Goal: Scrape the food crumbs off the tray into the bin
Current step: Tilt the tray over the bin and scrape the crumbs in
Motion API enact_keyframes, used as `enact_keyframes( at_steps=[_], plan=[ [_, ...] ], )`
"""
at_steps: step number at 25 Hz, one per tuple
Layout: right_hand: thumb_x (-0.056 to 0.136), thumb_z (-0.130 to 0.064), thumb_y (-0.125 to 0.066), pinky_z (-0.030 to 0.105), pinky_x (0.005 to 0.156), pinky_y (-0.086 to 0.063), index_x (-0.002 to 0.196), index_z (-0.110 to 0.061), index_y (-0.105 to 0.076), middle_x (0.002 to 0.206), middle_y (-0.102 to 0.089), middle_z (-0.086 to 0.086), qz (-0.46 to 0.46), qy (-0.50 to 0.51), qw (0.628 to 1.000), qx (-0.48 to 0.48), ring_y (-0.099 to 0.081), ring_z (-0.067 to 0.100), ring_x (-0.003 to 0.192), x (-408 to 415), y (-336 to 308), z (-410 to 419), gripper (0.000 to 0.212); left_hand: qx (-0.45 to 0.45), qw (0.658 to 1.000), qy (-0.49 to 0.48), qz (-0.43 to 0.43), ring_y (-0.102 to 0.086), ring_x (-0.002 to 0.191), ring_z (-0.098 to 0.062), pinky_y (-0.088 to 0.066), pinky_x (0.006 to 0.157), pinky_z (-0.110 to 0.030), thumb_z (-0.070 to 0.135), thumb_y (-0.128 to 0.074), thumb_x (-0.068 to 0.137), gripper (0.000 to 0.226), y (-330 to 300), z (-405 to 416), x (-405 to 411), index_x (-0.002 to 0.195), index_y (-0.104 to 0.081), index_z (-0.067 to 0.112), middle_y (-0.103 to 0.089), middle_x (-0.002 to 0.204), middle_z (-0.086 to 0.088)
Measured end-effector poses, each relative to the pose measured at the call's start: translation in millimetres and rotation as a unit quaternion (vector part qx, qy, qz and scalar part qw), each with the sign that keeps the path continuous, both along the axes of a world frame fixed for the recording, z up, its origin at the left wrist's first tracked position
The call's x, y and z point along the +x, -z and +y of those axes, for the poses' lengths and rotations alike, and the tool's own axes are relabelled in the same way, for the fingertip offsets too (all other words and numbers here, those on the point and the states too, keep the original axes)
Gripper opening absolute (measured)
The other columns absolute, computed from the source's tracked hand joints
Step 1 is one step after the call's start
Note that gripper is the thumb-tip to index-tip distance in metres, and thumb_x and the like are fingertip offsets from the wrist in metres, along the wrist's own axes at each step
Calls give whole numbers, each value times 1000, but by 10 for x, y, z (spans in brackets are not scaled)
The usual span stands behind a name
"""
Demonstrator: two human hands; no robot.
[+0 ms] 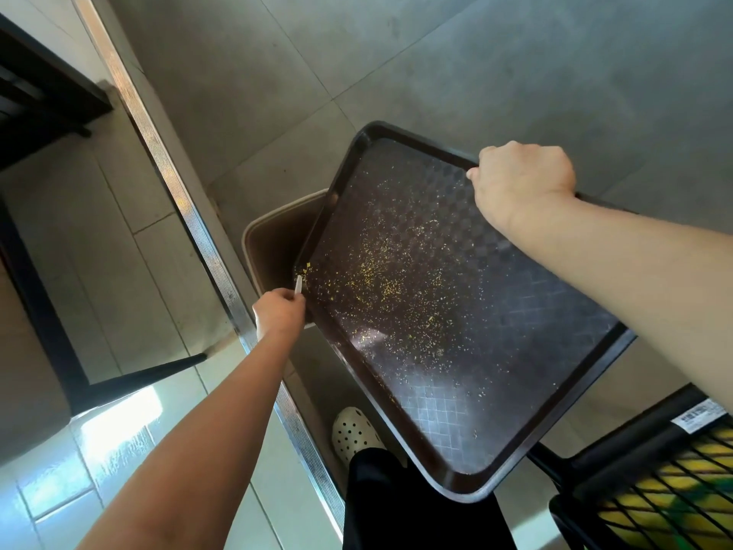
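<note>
Fingers of the right hand (523, 180) were curled tightly over the far rim of the tray (515, 311), clamping it from above. Fingers of the left hand (279, 313) were closed together around a thin white scraper (298, 283), whose tip stood at the tray's lower left rim.

The tray, dark brown with a chequered surface, was held off the floor and tilted, its left edge lowest. That edge overlapped the open mouth of a beige bin (269, 236) standing on the grey floor below. Yellow crumbs (380, 279) lay scattered across most of the tray surface, densest through the middle, with a small cluster gathered beside the scraper tip at the rim over the bin. Whether the scraper touched the tray could not be determined.

A metal floor strip (190, 216) ran diagonally just left of the bin. A white perforated shoe (353, 432) and a dark trouser leg (396, 502) showed beneath the tray's near corner. A black mesh chair (666, 498) stood at lower right.
</note>
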State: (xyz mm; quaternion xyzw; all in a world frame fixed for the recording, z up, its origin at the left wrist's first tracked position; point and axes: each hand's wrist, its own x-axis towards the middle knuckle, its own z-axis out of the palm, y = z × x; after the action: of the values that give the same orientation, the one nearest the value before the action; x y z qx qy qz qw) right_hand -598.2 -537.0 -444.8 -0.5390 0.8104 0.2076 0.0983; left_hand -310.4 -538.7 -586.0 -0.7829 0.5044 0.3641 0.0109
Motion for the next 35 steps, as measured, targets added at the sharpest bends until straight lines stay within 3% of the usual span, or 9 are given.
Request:
enact_keyframes(
  at_steps=[5,8,14,18,25,29,32,35],
  plan=[
    [98,-11,-44,29,69,-34,106,-7,-61,105,-66,12,2,-11,1000,13,-63,34,101,79,-112,-79,19,22,997,-68,23,-59,73,-20,-51,71,-28,21,-57,89,25,-101,52,90,108,-69,9,-68,102,-12],
    [97,-9,-44,29,69,-35,106,-7,-62,106,-67,11,12,-30,999,13,-63,32,101,115,-232,-175,20,45,995,-88,18,-64,76,-27,-56,77,-34,20,-57,86,24,-174,70,150,105,-70,12,-70,99,-13],
    [87,4,-47,32,83,-46,109,-8,-63,113,-65,9,21,-92,996,1,-61,31,107,303,-415,-461,30,72,991,-99,59,-61,69,-22,-53,70,-30,18,-60,86,23,-195,-27,107,106,-68,12,-67,92,-12],
    [86,5,-49,33,80,-45,111,-7,-63,115,-64,9,22,-127,992,5,-60,33,109,428,-443,-570,31,53,988,-111,92,-67,78,-27,-57,80,-37,16,-63,83,18,-133,-123,-47,100,-69,17,-70,93,-11],
    [86,6,-49,32,74,-40,112,-7,-62,115,-63,8,34,-139,990,8,-60,33,109,463,-431,-601,32,28,979,-158,129,-57,60,-11,-49,58,-22,12,-63,86,14,66,-225,-192,99,-67,13,-64,86,-6],
    [86,6,-48,32,74,-39,112,-6,-62,115,-62,9,38,-151,988,5,-59,34,109,495,-412,-614,32,62,978,-177,91,-68,77,-25,-57,81,-36,13,-68,79,16,200,-282,-146,93,-70,7,-71,88,-11],
    [86,7,-47,33,73,-36,112,-5,-62,115,-62,10,42,-154,987,-3,-59,35,110,505,-449,-624,32,94,982,-163,9,-69,82,-28,-57,80,-36,21,-68,77,25,226,-228,-48,88,-68,-1,-72,86,-14],
    [86,7,-47,35,79,-43,112,-5,-62,115,-62,11,54,-154,987,0,-59,36,109,508,-480,-624,32,69,980,-184,42,-69,78,-28,-57,78,-36,28,-69,77,29,160,-269,-55,90,-70,2,-71,85,-14]
  ],
)
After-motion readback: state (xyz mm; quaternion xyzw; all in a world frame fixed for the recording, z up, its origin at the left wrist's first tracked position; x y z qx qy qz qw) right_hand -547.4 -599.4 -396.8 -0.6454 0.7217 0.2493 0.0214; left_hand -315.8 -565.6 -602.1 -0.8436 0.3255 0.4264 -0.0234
